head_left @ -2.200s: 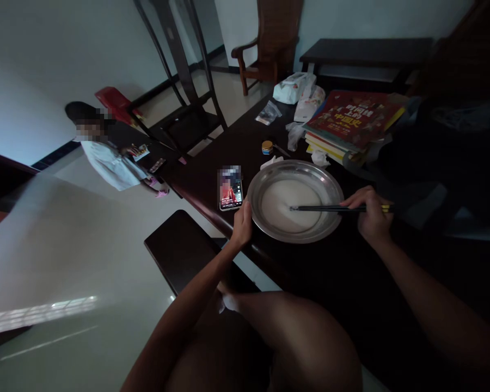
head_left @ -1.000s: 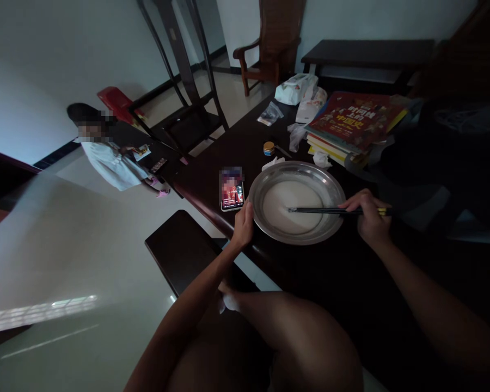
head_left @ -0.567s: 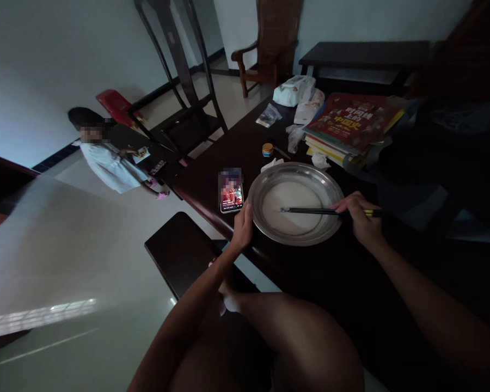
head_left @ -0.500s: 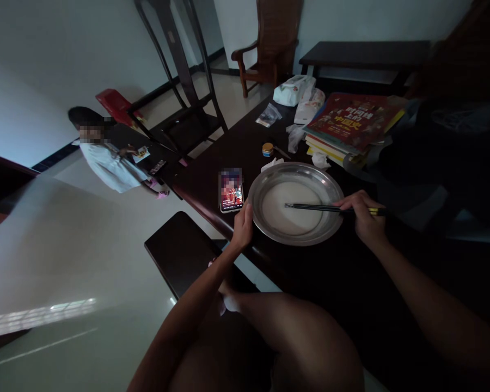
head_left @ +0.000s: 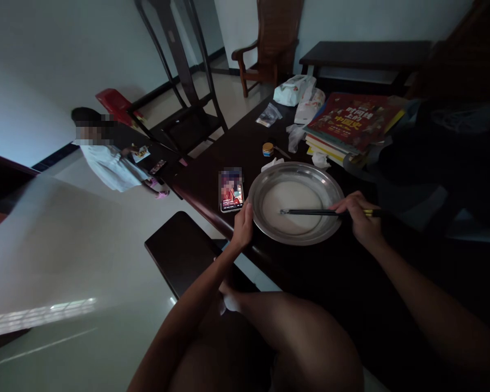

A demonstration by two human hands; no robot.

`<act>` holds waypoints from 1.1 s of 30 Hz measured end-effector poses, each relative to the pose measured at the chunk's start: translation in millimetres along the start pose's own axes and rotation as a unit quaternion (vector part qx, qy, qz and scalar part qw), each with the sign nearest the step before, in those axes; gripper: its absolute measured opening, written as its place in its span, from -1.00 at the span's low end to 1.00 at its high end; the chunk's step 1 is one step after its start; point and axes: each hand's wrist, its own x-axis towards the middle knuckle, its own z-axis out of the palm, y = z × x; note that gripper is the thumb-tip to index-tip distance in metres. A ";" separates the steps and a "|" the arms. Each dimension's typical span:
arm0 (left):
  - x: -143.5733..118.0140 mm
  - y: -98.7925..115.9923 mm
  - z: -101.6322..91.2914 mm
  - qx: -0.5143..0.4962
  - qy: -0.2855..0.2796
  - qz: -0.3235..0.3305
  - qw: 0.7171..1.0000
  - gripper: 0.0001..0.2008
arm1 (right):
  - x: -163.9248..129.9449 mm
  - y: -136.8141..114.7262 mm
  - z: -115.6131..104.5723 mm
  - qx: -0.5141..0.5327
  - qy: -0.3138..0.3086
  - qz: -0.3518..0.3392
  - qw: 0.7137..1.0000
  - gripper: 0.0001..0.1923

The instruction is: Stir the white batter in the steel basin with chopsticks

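Steel, round and shallow, the pan (head_left: 335, 188) sat near the front edge of a dark wooden table (head_left: 212, 174), with a pale, milky liquid (head_left: 294, 198) pooled flat across its bottom. The left hand (head_left: 242, 226) gripped the pan's near-left rim, fingers curled over the edge and thumb on top, so it was closed on the rim rather than spread. The right hand (head_left: 361, 218) sat at the pan's right side, its fingers pinched together around a pair of dark chopsticks (head_left: 310, 212). The chopsticks lay almost level, reaching left from the hand across the pan, with their tips over the middle of the liquid; whether the tips touched the bottom could not be told.

Just left of the pan, beside the left hand, a phone (head_left: 231, 189) lay face up with its screen lit. Beyond the pan's far rim were a crumpled white tissue (head_left: 271, 163) and a small round tin (head_left: 268, 148). Farther back and to the right, a stack of books (head_left: 351, 122) with a red cover on top rested on the table, and white plastic bags (head_left: 296, 90) lay at the far end. A dark stool (head_left: 179, 250) stood on the pale floor below the table's near-left edge. Well apart on the left, another person in a white top (head_left: 110, 163) was on the floor by a dark chair (head_left: 188, 120). A wooden armchair (head_left: 269, 43) stood against the far wall.
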 end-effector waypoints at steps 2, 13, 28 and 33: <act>0.1 1.0 0.0 -0.001 -0.001 0.001 1.000 -0.27 | 0.0 0.1 -0.4 -0.011 0.006 0.002 1.000 -0.59; -0.7 0.6 -0.4 0.000 -0.007 0.000 1.000 -0.26 | 1.0 1.7 -0.8 -0.012 0.036 -0.010 0.999 -0.54; -0.4 -0.8 -1.3 0.001 -0.012 0.002 1.000 -0.30 | 0.2 0.2 -0.6 -0.008 0.001 0.005 1.000 -0.58; -0.2 -0.6 -0.9 -0.007 -0.015 0.003 1.000 -0.29 | 0.4 1.4 -0.3 0.024 0.032 0.011 0.999 -0.54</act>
